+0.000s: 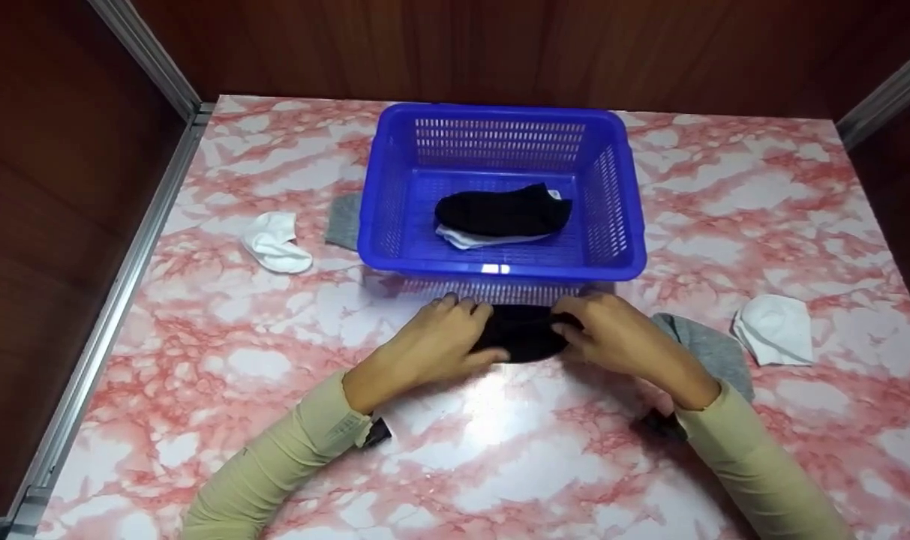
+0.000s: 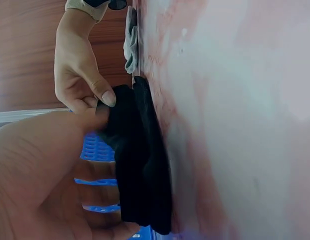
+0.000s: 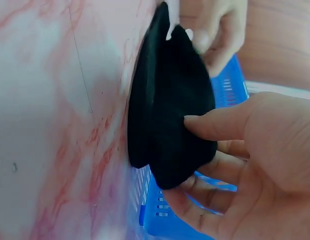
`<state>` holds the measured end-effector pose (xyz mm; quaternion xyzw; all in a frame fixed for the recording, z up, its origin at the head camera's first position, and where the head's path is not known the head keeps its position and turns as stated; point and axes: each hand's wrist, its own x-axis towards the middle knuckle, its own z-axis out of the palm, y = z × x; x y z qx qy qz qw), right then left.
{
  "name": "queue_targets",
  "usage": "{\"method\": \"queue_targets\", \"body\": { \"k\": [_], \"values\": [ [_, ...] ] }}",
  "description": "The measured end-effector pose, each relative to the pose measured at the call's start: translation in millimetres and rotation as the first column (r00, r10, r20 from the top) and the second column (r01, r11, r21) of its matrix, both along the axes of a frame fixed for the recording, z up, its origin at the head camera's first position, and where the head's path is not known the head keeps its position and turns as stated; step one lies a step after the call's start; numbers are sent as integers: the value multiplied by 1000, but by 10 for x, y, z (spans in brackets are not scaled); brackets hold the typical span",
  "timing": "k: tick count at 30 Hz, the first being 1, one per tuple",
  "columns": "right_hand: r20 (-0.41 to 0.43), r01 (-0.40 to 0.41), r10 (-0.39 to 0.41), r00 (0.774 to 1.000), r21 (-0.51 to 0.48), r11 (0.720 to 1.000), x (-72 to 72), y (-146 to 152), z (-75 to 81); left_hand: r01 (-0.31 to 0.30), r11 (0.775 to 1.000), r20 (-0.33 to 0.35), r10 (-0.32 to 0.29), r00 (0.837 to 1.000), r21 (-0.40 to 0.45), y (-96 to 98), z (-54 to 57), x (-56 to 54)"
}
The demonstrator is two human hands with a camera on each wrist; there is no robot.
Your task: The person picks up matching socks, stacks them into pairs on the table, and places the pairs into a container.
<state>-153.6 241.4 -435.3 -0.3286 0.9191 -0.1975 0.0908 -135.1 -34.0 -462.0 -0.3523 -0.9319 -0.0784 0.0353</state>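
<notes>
A black sock (image 1: 526, 334) lies in front of the blue basket, its cloth showing two layers in both wrist views. My left hand (image 1: 443, 337) is at its left end, fingers on the far edge and thumb on the near side. At the other end, my right hand (image 1: 608, 334) pinches the upper layer between thumb and fingers, as the right wrist view shows. That upper layer (image 3: 182, 105) stands tilted up from the lower layer (image 3: 141, 110), which rests against the table. Some of the left fingertips are hidden behind the cloth (image 2: 140, 165).
Just beyond the hands stands the blue basket (image 1: 500, 268), holding a black sock (image 1: 500, 211) over a white one (image 1: 470, 238). White socks (image 1: 274, 241) (image 1: 776, 330) lie at left and right. Grey socks (image 1: 342, 221) (image 1: 710, 352) lie beside the basket and by the right forearm.
</notes>
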Motion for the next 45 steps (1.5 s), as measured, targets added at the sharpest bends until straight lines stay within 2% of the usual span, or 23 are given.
{"method": "queue_targets", "body": {
  "k": [4,6,8,10,14,16,18,22,26,30,36,40,42,45],
  "values": [
    [19,-70,69,997,1,998,-14,39,-4,21,998,-20,-23,1000,-60,-10,-7,7],
    [21,-95,94,995,3,996,-20,60,7,40,998,-15,-41,999,-56,-21,8,-12],
    [36,-86,87,996,-27,996,-19,77,36,58,998,28,-58,998,-17,-44,49,-40],
    [54,-51,56,997,-81,995,-8,91,83,61,997,103,-66,993,57,-80,118,-70],
    [119,63,-37,992,-217,974,34,102,193,26,975,249,-82,965,220,-175,289,-108],
    [139,113,-81,987,-245,963,55,92,219,10,962,279,-89,956,273,-213,351,-118],
    [162,158,-120,980,-250,955,64,69,213,-5,957,300,-86,950,291,-242,380,-131],
    [172,212,-177,969,-213,954,45,9,104,-45,969,349,-45,936,244,-268,351,-176],
    [163,240,-214,963,-161,957,6,-34,-37,-96,985,430,25,902,143,-289,262,-223],
    [142,257,-238,961,-139,956,-31,-54,-126,-139,986,479,77,874,96,-312,180,-261],
    [141,291,-274,951,-112,950,-64,-53,-173,-172,983,484,118,867,68,-337,142,-306],
    [131,291,-283,950,-46,956,-55,-37,-181,-197,980,485,155,861,37,-359,167,-304],
    [138,279,-271,953,-39,960,-56,-31,-175,-205,978,477,165,863,32,-368,183,-300],
    [161,266,-255,953,-49,963,-63,-26,-161,-229,973,477,191,858,21,-388,215,-297]
  ]
}}
